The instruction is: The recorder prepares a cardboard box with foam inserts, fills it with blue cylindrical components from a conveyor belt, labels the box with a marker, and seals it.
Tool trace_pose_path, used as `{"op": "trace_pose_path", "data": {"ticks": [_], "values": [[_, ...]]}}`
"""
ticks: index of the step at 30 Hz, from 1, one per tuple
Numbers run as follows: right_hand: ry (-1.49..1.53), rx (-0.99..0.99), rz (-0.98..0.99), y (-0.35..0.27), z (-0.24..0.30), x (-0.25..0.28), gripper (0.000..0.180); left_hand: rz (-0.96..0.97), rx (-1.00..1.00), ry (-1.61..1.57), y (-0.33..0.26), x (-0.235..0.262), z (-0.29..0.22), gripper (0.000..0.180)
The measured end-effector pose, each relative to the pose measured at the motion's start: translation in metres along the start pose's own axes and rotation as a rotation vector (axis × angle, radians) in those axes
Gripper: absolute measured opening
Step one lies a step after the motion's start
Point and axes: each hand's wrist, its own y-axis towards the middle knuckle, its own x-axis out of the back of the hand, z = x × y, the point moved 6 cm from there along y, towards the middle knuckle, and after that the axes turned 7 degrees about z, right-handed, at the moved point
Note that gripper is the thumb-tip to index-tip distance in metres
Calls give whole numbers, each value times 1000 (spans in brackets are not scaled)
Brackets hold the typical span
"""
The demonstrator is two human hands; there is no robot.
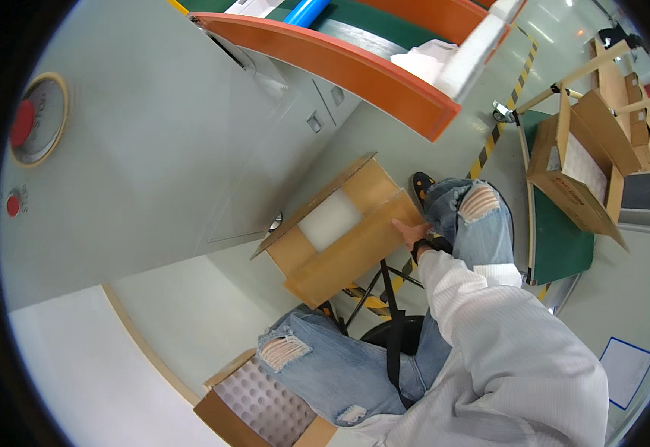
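My right hand (413, 234) is at the right end of a brown cardboard box (355, 249), between my knees. It grips the box edge, with a fingertip lying on the flap and the other fingers partly hidden. A dark band circles the wrist, below a white striped sleeve. The box stands tilted, its flaps folded outward, and a white surface (329, 219) shows through its opening. My left hand is out of view.
Beside my left leg, an open carton holds a dimpled grey tray (265, 402). A grey cabinet (161, 149) fills the left, with an orange-edged conveyor (340, 63) above. At right, an open carton (575, 175) sits on a green-topped cart (560, 242). A black strap (394, 335) hangs before me.
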Motion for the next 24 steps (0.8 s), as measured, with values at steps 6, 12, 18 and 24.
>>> {"op": "trace_pose_path", "data": {"ticks": [6,12,18,24], "values": [[139,97,108,26,-12,-27,110,-21,-8,45,-12,23,-27,25],[-103,126,201,21,35,-94,110,-264,-298,-9,-20,93,-100,23],[232,466,572,-10,81,-90,67,-48,-158,-13,-8,145,-197,15],[-134,660,801,-201,111,-112,80,-206,-153,19,-21,220,-170,23]]}}
